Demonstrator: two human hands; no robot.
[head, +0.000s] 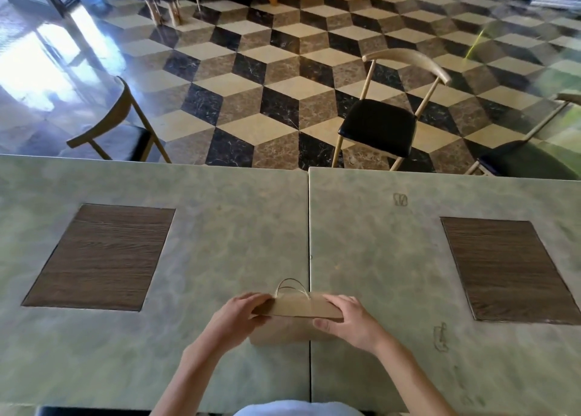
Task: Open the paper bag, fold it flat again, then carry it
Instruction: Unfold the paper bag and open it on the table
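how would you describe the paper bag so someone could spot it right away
Find the seam where the two grey-green tabletops meet; the paper bag straddles it at the near edge, held between the left hand and the right hand. It is the only brown paper thing, with thin loop handles pointing away.

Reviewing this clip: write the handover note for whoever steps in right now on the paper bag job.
Left hand grips the left end of the paper bag; right hand grips its right end, thumb on the near face.
The bag sits on the table, across the seam between the two tabletops, handles on its far side.
It looks partly folded; whether it was opened cannot be told.
Left: flatten fully, then carry.
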